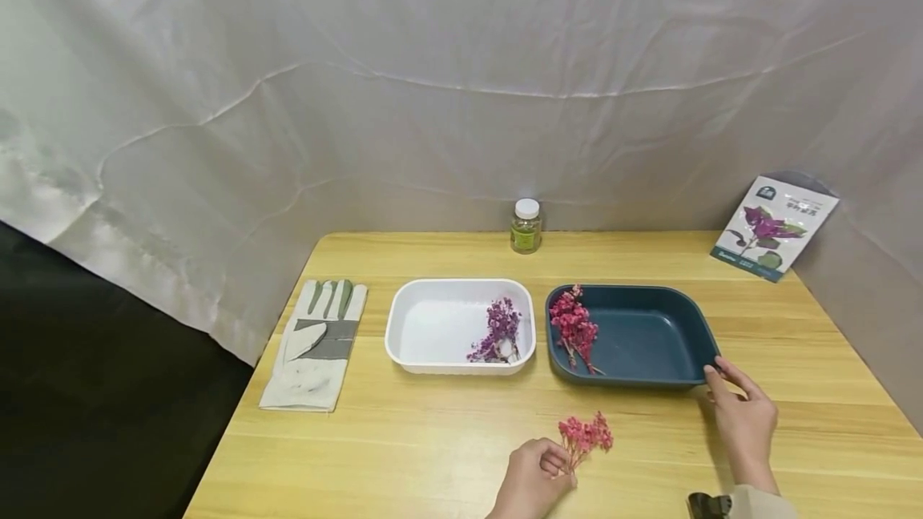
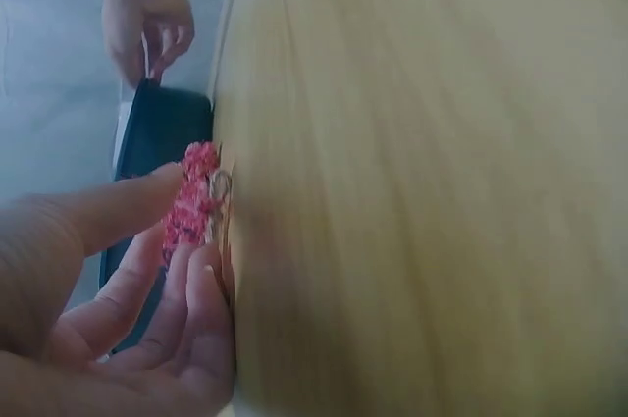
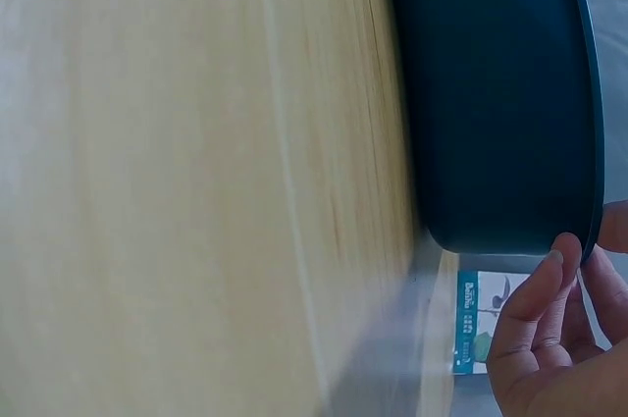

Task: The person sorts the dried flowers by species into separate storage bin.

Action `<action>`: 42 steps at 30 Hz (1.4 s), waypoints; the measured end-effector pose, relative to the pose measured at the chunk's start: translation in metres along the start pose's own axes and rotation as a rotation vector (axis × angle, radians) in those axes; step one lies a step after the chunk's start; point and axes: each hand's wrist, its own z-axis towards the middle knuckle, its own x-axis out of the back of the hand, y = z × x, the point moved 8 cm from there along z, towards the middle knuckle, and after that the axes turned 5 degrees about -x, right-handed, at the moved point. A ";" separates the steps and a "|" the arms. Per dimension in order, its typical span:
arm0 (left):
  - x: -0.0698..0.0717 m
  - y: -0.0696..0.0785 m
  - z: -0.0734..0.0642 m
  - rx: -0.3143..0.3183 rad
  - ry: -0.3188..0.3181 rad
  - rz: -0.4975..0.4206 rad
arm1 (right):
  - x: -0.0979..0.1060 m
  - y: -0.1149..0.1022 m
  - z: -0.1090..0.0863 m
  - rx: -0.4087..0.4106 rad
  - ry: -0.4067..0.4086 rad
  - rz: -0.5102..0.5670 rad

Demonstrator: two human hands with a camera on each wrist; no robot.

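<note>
My left hand [image 1: 532,477] is low over the front of the table, its thumb and fingers pinching the stems of a pink dried flower sprig [image 1: 586,433]. In the left wrist view the pink blooms [image 2: 189,199] show between thumb and fingers, close to the wood. My right hand [image 1: 744,420] pinches the near right corner of a dark blue tray [image 1: 642,381] by its rim. The right wrist view shows thumb and fingers on both sides of that rim [image 3: 597,142]. Inside this tray, at its left end, lies a pink-red dried flower bunch [image 1: 574,325].
Left of the blue tray stands a white tray [image 1: 425,367] with a purple dried flower bunch [image 1: 499,328] in it. A work glove [image 1: 313,351] lies at the table's left edge. A white-capped jar [image 1: 525,227] and a seed packet [image 1: 775,228] are at the back.
</note>
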 end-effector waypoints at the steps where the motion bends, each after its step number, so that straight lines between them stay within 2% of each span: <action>1: -0.001 0.000 0.000 -0.003 -0.007 0.014 | 0.000 0.000 0.000 0.004 -0.001 -0.005; 8: -0.004 0.009 0.001 -0.071 0.016 0.146 | 0.000 0.000 0.001 0.001 -0.006 -0.003; 11: -0.004 0.012 0.001 -0.096 0.032 0.155 | 0.000 0.001 0.001 -0.001 -0.003 -0.008; 14: -0.003 0.013 0.000 -0.086 0.040 0.117 | 0.000 0.001 0.001 -0.002 0.002 -0.012; 23: 0.000 0.010 -0.004 0.026 0.059 0.036 | 0.001 0.001 0.002 0.022 0.017 -0.055; 28: 0.003 0.011 -0.005 0.063 0.055 -0.087 | 0.001 0.001 0.001 0.033 0.016 -0.044; 32: 0.006 0.011 -0.004 0.068 0.059 -0.170 | 0.000 0.000 0.001 0.040 0.023 -0.034; 42: 0.005 0.006 -0.001 0.032 0.044 -0.258 | 0.001 0.000 0.002 0.060 0.028 -0.044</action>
